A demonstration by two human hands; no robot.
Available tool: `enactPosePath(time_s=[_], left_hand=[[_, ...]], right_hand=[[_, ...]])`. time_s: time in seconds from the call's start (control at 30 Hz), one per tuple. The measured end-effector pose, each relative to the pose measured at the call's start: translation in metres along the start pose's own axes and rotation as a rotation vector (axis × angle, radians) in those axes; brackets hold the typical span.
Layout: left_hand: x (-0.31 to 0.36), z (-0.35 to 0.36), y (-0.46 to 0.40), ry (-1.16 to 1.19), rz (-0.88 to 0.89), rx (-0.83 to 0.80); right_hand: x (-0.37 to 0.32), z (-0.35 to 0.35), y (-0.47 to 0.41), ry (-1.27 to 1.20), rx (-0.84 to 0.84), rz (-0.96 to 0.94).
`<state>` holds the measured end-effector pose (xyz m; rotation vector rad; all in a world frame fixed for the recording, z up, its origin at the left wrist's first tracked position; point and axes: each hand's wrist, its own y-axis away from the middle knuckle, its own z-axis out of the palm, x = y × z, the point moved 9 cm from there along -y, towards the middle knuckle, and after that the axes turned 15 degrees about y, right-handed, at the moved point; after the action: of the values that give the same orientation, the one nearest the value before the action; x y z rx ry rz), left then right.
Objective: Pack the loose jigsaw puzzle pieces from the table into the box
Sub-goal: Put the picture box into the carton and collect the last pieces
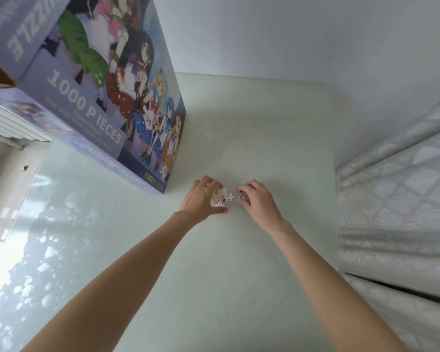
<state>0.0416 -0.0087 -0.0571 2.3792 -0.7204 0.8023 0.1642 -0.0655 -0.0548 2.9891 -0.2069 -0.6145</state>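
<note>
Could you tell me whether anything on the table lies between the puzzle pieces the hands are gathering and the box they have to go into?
Nothing visible does. The puzzle pieces sit between the left hand and right hand, and only bare table separates them from the box standing to their left. Its opening is up at the frame's left edge.

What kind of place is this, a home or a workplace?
Probably a room in a home, perhaps a bedroom. A quilted mattress stands beside the pale table, a white radiator is at the left, and a 1000-piece jigsaw box stands on the table.
</note>
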Motion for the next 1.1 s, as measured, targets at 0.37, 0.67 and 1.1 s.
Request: enactPosePath(time_s=[0.37,0.67,1.1], left_hand=[[-0.012,0.003,-0.002,0.003,-0.093,-0.022],[-0.03,-0.006,0.022,0.262,-0.188,0.016],[-0.012,0.001,0.014,0.127,-0.155,0.058]], right_hand=[[0.009,0.004,0.003,0.158,-0.164,0.165],[0.0,0.007,0.01,0.159,-0.169,0.21],[-0.001,0.0,0.026,0.264,-0.036,0.242]])
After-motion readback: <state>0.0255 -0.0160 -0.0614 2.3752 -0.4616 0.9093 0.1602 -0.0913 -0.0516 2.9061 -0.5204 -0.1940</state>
